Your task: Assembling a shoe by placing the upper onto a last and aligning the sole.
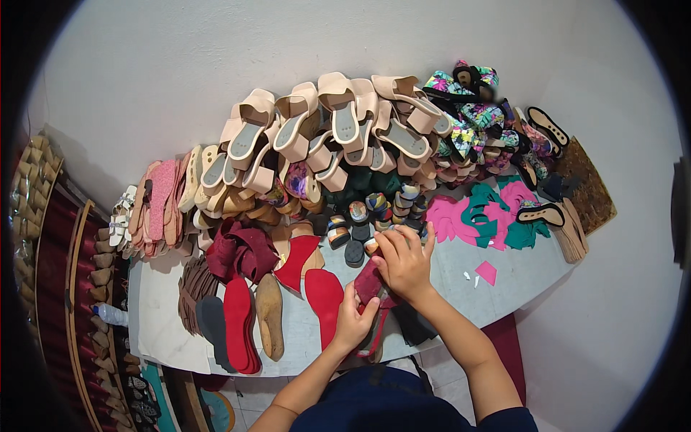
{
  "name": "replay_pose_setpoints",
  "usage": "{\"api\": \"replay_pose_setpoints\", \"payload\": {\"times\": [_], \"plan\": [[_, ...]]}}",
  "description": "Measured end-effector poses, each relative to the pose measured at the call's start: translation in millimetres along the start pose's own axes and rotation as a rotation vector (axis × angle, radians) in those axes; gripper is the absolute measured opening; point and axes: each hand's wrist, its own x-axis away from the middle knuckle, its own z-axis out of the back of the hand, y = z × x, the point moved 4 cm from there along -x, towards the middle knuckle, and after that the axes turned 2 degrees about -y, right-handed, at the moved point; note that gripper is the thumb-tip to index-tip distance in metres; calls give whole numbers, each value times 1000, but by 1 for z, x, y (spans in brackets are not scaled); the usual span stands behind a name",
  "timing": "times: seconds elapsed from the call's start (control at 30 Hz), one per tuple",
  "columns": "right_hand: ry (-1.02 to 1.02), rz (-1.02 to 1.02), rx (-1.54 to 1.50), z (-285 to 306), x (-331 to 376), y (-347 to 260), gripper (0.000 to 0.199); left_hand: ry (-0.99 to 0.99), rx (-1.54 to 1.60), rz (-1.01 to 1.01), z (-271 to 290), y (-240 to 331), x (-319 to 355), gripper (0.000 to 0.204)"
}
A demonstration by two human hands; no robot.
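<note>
My left hand point(355, 320) is closed around a dark red shoe piece point(369, 283), its thumb pressed along the side. A brighter red strap-like edge point(376, 344) hangs below that hand; much of the held piece is hidden. Over its far end reaches my right hand point(404, 265), palm down with fingers apart, the thumb side against the piece. Left of my hands lie a red sole-shaped piece point(324, 299), a wooden shoe last point(270, 317) and a stack of red insoles point(240, 327). Small heel blocks point(354, 253) stand just beyond my right fingers.
Beige heeled sandals point(345, 119) pile up along the wall, with floral sandals point(468, 133) at the right. Pink and green cut pieces point(479, 216) lie on the pale table point(497, 294). Maroon material point(241, 252) is bunched at the left. Shelves of lasts point(101, 295) stand beside the table.
</note>
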Motion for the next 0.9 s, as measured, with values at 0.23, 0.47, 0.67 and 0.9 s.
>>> {"api": "replay_pose_setpoints", "payload": {"times": [0.23, 0.47, 0.67, 0.9], "plan": [[161, -565, -1021, -35, 9, 40, 27, 28, 236, 84, 7, -15, 3, 48], [95, -483, -700, -28, 14, 46, 23, 18, 357, 204, 17, -23, 5, 40], [-10, -251, -327, -29, 4, 9, 23, 38, 453, 373, 12, -43, 7, 32], [-230, 177, -324, -51, -12, -9, 29, -156, 2, 256, 4, -32, 14, 40]]}}
